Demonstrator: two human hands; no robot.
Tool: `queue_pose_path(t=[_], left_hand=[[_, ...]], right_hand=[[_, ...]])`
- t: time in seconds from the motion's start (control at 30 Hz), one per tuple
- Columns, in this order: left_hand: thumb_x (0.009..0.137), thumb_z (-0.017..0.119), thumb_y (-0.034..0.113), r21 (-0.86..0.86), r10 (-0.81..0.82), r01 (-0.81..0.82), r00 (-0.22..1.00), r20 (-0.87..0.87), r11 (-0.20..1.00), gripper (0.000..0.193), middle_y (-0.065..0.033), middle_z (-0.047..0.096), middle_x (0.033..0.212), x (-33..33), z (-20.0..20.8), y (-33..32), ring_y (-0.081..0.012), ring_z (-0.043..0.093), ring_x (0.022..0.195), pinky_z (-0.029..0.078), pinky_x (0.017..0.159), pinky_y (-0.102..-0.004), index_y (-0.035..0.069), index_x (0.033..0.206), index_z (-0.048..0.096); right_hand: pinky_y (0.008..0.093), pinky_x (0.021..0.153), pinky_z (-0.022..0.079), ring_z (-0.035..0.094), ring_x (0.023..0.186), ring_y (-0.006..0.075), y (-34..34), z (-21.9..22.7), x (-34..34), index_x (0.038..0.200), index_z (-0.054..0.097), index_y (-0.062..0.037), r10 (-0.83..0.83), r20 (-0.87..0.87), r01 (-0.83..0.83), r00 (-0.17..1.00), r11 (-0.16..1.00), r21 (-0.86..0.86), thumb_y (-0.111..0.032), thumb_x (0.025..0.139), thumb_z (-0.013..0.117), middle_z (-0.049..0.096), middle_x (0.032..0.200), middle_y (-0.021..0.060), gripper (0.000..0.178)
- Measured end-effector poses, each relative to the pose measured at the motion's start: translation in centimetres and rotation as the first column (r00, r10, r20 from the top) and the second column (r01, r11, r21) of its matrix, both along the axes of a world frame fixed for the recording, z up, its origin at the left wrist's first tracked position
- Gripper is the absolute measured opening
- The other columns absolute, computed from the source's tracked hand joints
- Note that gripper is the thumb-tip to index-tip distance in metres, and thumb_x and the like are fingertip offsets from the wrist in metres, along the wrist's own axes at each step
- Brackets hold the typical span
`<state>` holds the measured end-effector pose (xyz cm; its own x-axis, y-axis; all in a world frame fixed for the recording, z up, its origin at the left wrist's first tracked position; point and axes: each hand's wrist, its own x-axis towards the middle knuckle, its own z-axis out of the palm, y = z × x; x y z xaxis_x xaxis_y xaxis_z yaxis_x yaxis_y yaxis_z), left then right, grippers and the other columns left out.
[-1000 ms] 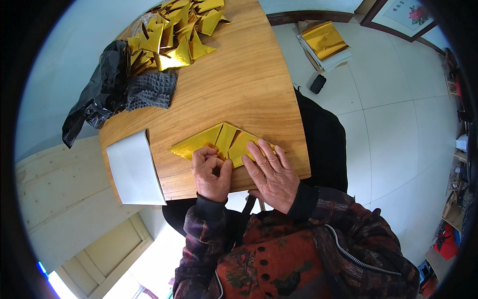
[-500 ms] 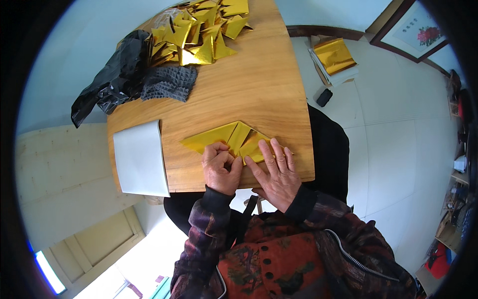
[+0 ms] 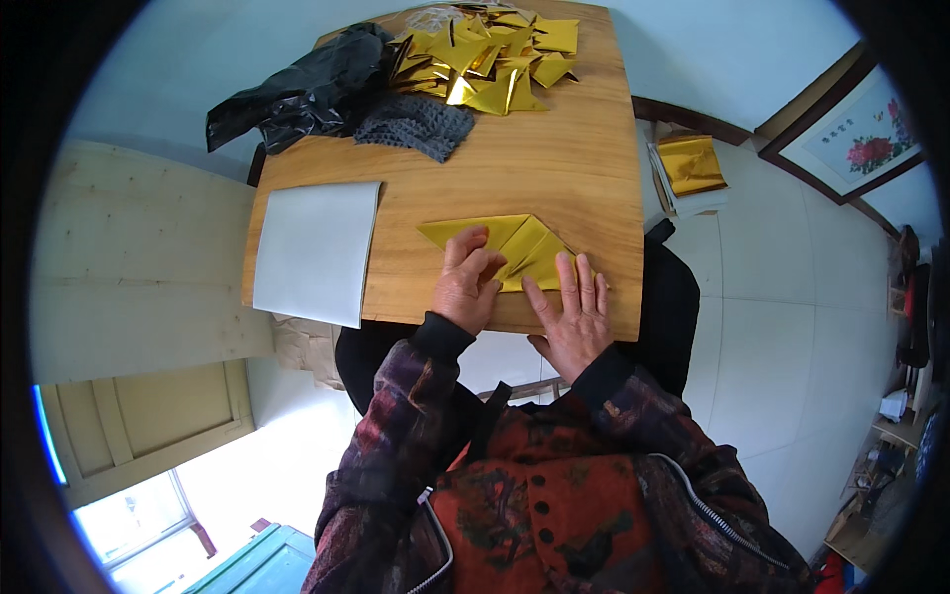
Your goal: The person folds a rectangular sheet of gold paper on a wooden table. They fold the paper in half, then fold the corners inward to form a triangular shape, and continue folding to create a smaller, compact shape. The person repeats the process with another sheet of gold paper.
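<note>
A folded sheet of gold foil paper (image 3: 515, 233) lies flat near the front edge of the wooden table (image 3: 534, 168). It has a long, low shape with a peak at the top and creases across its middle. Over its left half is my left hand (image 3: 467, 282), its fingers loosely bent and apart, with nothing gripped between them. My right hand (image 3: 577, 322) rests with fingers spread on the paper's right part, hiding its lower right corner. The thumb of that hand is stretched out to the side.
A pale grey sheet or folder (image 3: 315, 247) lies at the table's left. Farther back are a dark textured cloth (image 3: 416, 126), a black plastic bag (image 3: 307, 89) and a heap of folded gold pieces (image 3: 495, 59). Gold sheets (image 3: 691, 163) lie on a stack on the floor at right.
My left hand's fingers have loosened from their pinch at the middle fold and spread. The gold paper's middle looks flatter. My right hand stays on its right side. The whole view has shifted.
</note>
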<state>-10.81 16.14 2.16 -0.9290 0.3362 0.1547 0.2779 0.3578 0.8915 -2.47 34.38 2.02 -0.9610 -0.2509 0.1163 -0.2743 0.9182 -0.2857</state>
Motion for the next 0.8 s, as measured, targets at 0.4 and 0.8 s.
queue_pose_path(t=[0.4, 0.8], left_hand=[[0.073, 0.071, 0.002, -0.253, -0.069, 0.016, 0.977, -0.204, 0.967, 0.054, -0.02, 0.039, 0.146, -0.3, -1.0, 0.6, -0.0369, 0.044, 0.131, 0.04, 0.107, -0.0407, 0.004, 0.126, 0.058], [0.075, 0.069, 0.005, -0.352, -0.16, 0.08, 0.966, -0.204, 0.933, 0.069, -0.0183, 0.031, 0.153, -0.8, -1.2, 0.0, -0.039, 0.034, 0.138, 0.033, 0.112, -0.0454, 0.018, 0.139, 0.049]], right_hand=[[0.0626, 0.112, 0.02, 0.013, 0.143, 0.0476, 0.0, 0.3, 0.0, 0.148, 0.035, -0.0347, 0.002, 0.03, -0.003, 1.0, 0.999, 0.034, -0.03, 0.072, 0.081, 0.013, 0.156, 0.0243, 0.089], [0.0524, 0.115, 0.021, 0.026, 0.144, 0.0321, 4.9, 1.1, 1.4, 0.145, 0.042, -0.0237, -0.026, 0.022, 0.026, 0.999, 1.0, -0.017, -0.02, 0.072, 0.078, 0.028, 0.156, 0.0135, 0.082]])
